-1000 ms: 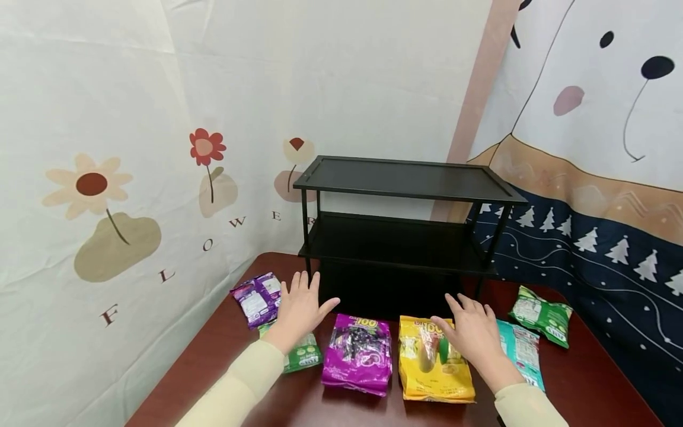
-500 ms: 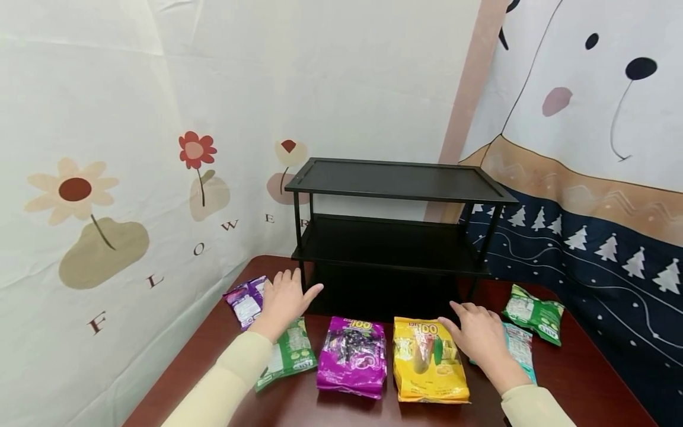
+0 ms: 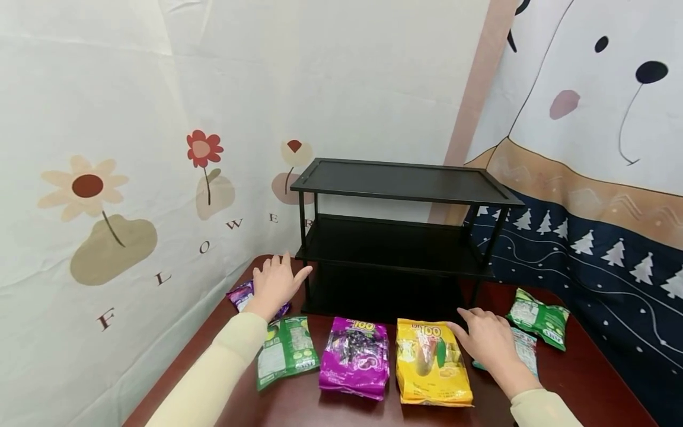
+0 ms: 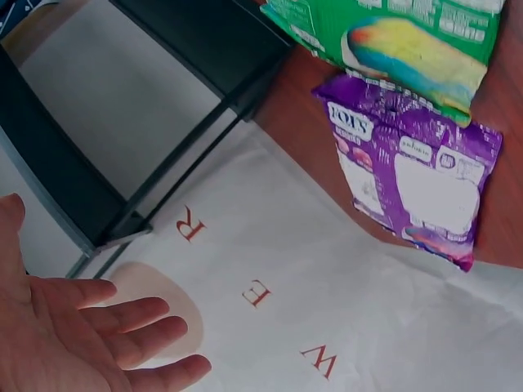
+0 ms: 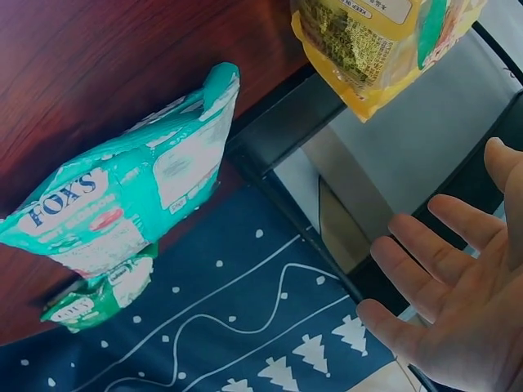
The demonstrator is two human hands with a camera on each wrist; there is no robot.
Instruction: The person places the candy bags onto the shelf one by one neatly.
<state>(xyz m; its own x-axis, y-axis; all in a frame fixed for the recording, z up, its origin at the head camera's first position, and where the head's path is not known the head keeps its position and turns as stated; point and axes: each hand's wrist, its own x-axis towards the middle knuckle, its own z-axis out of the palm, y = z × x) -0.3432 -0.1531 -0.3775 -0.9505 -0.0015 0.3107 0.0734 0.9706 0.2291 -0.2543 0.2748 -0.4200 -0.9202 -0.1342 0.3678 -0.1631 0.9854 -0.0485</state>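
My left hand (image 3: 274, 286) has its fingers spread and holds nothing. In the head view it overlaps a small purple candy bag (image 4: 413, 171), with a green candy bag (image 3: 288, 350) just below it. My right hand (image 3: 487, 339), fingers extended and grasping nothing, overlaps a teal FOX'S candy bag (image 5: 139, 180) and the right edge of a yellow candy bag (image 3: 431, 365). A magenta candy bag (image 3: 356, 359) lies between the hands, left of the yellow one. Another green bag (image 3: 540, 317) lies at the far right.
A black tiered shelf (image 3: 400, 181) stands at the back of the dark red table (image 3: 587, 385). A white flower-print cloth (image 3: 133, 89) hangs on the left and behind, and a navy tree-print cloth (image 3: 613, 296) hangs on the right.
My left hand has moved left and up, uncovering more of the green bag and covering the purple one. The right hand has shifted slightly right and down, exposing more of the yellow bag.
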